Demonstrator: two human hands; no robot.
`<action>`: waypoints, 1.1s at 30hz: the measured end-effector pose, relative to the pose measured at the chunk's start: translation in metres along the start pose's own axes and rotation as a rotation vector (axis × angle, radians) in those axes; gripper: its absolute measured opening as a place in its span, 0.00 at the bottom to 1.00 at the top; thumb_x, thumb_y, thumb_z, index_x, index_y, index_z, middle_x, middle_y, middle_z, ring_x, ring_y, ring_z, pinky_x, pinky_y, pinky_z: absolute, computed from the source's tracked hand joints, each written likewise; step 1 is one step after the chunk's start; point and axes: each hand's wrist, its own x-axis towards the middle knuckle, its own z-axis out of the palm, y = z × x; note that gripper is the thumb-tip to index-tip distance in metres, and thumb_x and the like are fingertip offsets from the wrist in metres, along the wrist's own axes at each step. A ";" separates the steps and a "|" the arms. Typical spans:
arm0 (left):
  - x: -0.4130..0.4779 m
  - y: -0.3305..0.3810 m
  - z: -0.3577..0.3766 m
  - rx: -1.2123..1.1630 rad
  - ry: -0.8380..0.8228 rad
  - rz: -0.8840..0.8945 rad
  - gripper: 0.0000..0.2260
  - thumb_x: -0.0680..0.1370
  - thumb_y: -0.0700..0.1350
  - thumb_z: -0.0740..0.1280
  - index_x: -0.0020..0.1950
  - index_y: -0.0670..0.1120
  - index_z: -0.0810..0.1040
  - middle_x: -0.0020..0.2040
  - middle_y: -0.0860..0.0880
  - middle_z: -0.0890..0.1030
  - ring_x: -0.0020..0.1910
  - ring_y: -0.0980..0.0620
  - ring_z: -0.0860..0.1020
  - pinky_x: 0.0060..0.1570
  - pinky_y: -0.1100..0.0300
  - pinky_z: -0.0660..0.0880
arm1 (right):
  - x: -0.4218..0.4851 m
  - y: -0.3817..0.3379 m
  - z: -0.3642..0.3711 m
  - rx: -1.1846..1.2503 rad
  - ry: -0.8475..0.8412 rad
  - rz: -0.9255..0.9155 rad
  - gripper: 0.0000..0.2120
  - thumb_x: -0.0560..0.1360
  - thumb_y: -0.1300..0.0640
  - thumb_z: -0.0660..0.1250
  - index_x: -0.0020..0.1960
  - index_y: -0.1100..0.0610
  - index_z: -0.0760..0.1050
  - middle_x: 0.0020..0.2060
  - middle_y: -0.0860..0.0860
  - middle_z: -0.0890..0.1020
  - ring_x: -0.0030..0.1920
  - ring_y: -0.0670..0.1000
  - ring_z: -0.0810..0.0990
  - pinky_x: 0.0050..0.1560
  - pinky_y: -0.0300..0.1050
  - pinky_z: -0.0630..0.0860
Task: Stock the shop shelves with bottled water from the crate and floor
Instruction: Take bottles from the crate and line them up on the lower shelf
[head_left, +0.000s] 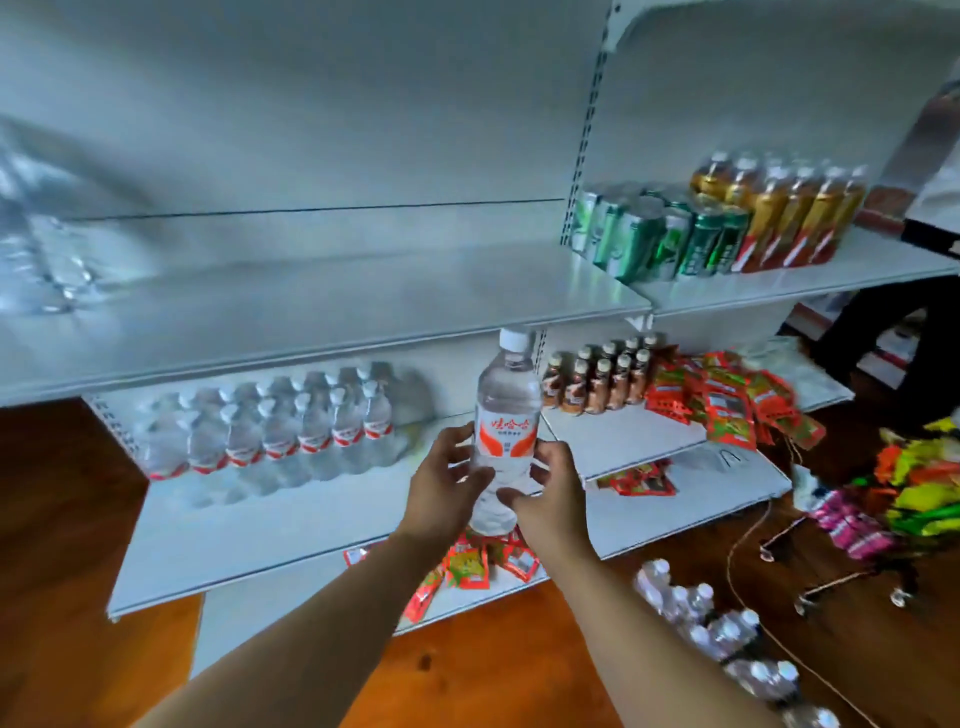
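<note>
Clear plastic, the water bottle is upright at frame centre; we grip its lower half, left hand and right hand curled round it. Centre-left, stocked bottles line the shelf; loose bottles lie on the floor, lower right.

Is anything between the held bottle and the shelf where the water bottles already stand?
Nothing visible blocks it. The left hand and right hand grip the water bottle upright, just right of the stocked bottles; bare shelf lies before them. Its cap appears close under the upper shelf.
</note>
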 end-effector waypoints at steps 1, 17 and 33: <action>0.010 -0.006 -0.009 0.000 0.018 -0.022 0.17 0.73 0.34 0.67 0.57 0.49 0.71 0.53 0.42 0.80 0.49 0.47 0.80 0.55 0.49 0.77 | 0.009 0.002 0.013 -0.008 -0.031 0.015 0.23 0.67 0.69 0.72 0.55 0.54 0.66 0.58 0.52 0.78 0.60 0.51 0.75 0.53 0.41 0.72; 0.184 -0.179 -0.006 -0.033 0.378 -0.215 0.22 0.72 0.36 0.70 0.59 0.57 0.72 0.57 0.53 0.79 0.59 0.52 0.76 0.61 0.46 0.73 | 0.215 0.153 0.131 -0.204 -0.401 -0.037 0.32 0.68 0.73 0.68 0.68 0.54 0.68 0.62 0.51 0.76 0.61 0.49 0.74 0.52 0.26 0.68; 0.315 -0.360 -0.015 0.000 0.474 -0.011 0.20 0.73 0.42 0.70 0.64 0.49 0.73 0.57 0.47 0.80 0.57 0.48 0.78 0.58 0.46 0.75 | 0.334 0.308 0.244 -0.118 -0.319 -0.307 0.30 0.67 0.69 0.71 0.66 0.52 0.72 0.56 0.50 0.81 0.55 0.48 0.80 0.58 0.40 0.75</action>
